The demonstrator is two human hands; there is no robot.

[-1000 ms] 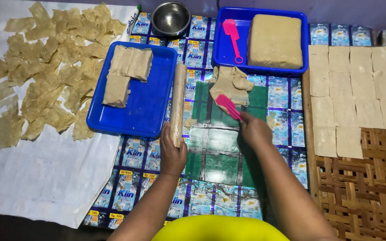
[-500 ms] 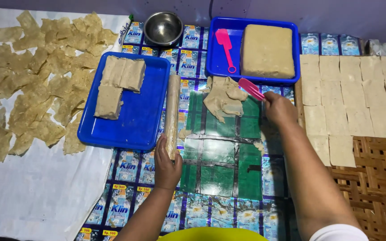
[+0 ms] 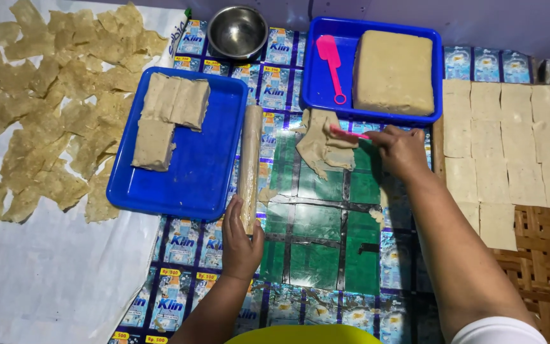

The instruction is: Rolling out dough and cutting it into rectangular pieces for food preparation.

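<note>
My left hand (image 3: 242, 239) grips the near end of a long dough-coated rolling pin (image 3: 249, 159) that lies lengthwise on the printed plastic mat (image 3: 316, 255). My right hand (image 3: 403, 151) holds a pink scraper (image 3: 350, 133) whose edge rests on a crumpled heap of thin dough scraps (image 3: 323, 145) on the mat. Just behind that heap stands a blue tray (image 3: 329, 83) with a big tan dough block (image 3: 394, 72) and a second pink spatula (image 3: 330, 58).
A blue tray (image 3: 208, 172) left of the pin carries cut dough slabs (image 3: 165, 118). Several thin dough sheets (image 3: 52, 108) dry on white cloth at the left. Pale dough squares (image 3: 510, 140) cover a woven mat on the right. A steel bowl (image 3: 237, 30) stands at the back.
My right hand moved with the pink scraper from the mat's middle up and right to the scrap heap, which now lies gathered near the back tray. My left hand stayed on the rolling pin.
</note>
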